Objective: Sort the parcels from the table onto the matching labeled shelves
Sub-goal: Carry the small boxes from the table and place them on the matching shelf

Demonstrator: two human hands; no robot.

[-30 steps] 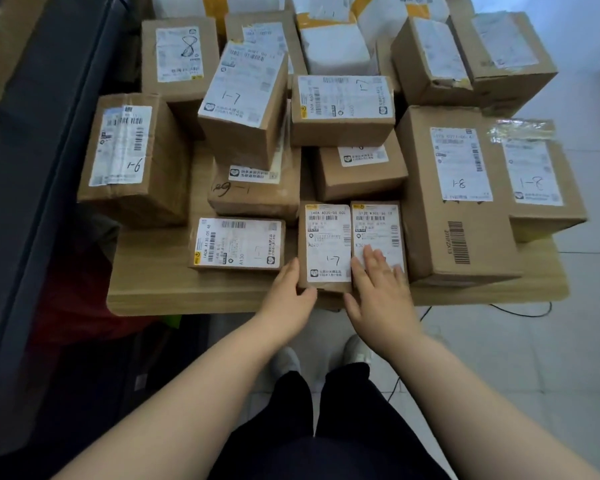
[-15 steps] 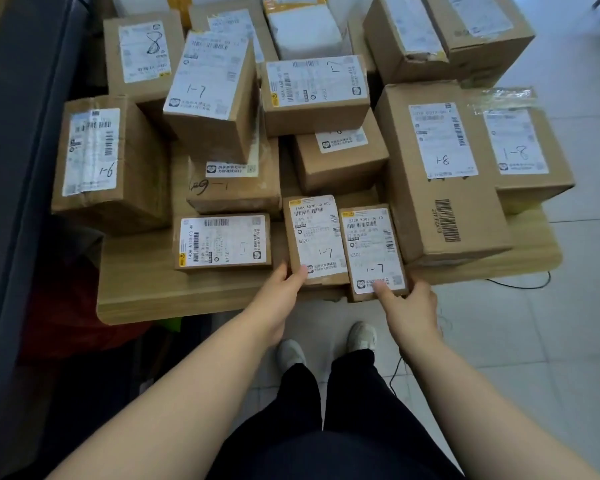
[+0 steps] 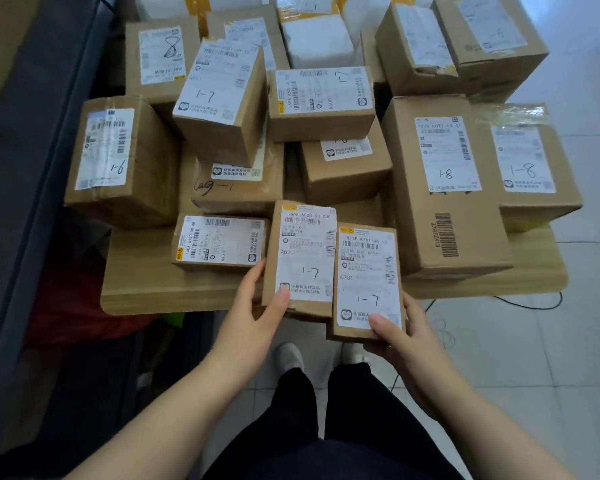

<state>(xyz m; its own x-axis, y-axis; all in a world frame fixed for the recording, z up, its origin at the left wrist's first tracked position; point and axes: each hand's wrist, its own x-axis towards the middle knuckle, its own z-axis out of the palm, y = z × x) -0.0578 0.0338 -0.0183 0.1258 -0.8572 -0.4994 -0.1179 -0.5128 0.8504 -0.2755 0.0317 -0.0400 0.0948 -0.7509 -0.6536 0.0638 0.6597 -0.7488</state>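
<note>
Left hand [image 3: 253, 317] grips left parcel [image 3: 305, 254], right hand [image 3: 407, 341] grips right parcel [image 3: 368, 275]

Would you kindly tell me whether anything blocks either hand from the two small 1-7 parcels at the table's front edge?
Nothing visible does. The left hand grips the A020 parcel and the right hand grips the K301 parcel; both parcels jut past the table edge.

At 12 o'clock, the farther small brown cardboard parcel [image 3: 300, 254] and the nearer small brown cardboard parcel [image 3: 366, 282] show you matt board, each faced with smooth white paper. At 2 o'clock, crinkled glossy clear tape [image 3: 513, 114] tops a large brown cardboard box [image 3: 567, 168]. The pale wooden table [image 3: 146, 282] looks smooth; at 4 o'clock, white floor tiles [image 3: 534, 358] gleam.
</note>
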